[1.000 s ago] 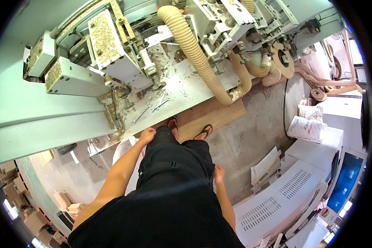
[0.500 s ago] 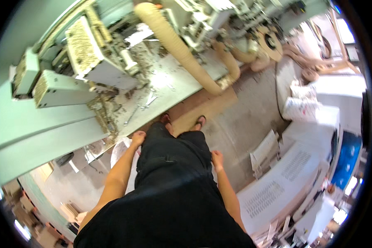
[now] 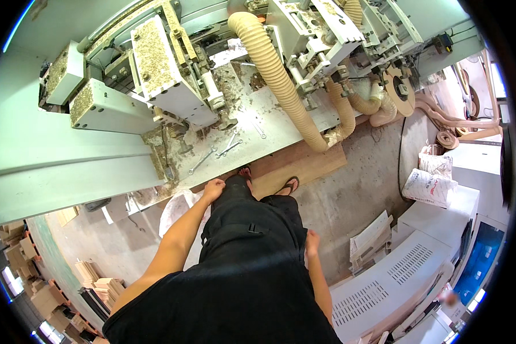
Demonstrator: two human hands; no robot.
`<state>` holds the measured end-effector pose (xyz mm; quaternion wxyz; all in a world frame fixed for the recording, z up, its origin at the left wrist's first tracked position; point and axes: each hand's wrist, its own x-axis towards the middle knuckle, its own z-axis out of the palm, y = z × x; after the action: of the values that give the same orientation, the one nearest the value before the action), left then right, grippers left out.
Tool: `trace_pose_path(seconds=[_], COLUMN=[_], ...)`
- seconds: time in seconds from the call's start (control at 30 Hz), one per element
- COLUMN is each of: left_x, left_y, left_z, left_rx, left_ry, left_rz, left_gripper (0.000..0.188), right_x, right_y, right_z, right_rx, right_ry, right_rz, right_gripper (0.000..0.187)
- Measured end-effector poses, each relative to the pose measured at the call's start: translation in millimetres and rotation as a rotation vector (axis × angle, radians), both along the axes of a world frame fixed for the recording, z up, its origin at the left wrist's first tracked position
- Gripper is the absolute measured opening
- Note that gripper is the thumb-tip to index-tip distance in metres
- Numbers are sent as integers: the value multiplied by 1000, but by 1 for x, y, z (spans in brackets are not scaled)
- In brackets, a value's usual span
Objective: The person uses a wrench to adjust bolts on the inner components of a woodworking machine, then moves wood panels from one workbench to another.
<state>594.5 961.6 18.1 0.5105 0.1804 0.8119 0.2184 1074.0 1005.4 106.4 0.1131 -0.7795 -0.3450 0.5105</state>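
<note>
My left hand (image 3: 214,189) is beside my left thigh, just short of the front edge of a machine's pale ledge (image 3: 212,170). Its fingers are curled in, and nothing shows in them. On the ledge lie several metal wrenches; the closest to that hand is a long wrench (image 3: 202,160), and a smaller wrench (image 3: 259,129) lies farther back. My right hand (image 3: 312,242) hangs at my right hip, loosely closed, with no object visible in it. Part of its fingers is turned away.
A ribbed tan hose (image 3: 275,74) arches over the ledge. Dust-covered machine housings (image 3: 160,69) stand at the back left. By my feet lies a wooden board (image 3: 321,163). A white slotted cover (image 3: 384,281) and leaning panels (image 3: 368,241) are at right, near a white sack (image 3: 431,186).
The view has shifted, so the machine and ledge appear lower and farther right, and sharper. My hands stay at my sides, and the wrenches remain on the ledge.
</note>
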Motion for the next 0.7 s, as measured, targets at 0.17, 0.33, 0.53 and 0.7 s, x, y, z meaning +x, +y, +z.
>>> trace_pose_path(seconds=[0.17,0.33,0.53,0.7], left_x=[9,11,10,12], left_y=[10,3,-8,-7], left_z=[11,7,-4,0], left_rx=[-26,-57,-96,-87], left_ry=[32,8,-21,20], left_rz=[-9,-4,-8,-38], left_gripper=[31,30,31,32], right_x=[-9,-10,1,7], right_y=[12,12,6,5], right_z=[15,18,9,2], right_rx=[-21,-52,-64,-14], right_ry=[-35,-10,-33,-111], right_rz=[-16,-87,-77,25], right_gripper=[24,25,25,27])
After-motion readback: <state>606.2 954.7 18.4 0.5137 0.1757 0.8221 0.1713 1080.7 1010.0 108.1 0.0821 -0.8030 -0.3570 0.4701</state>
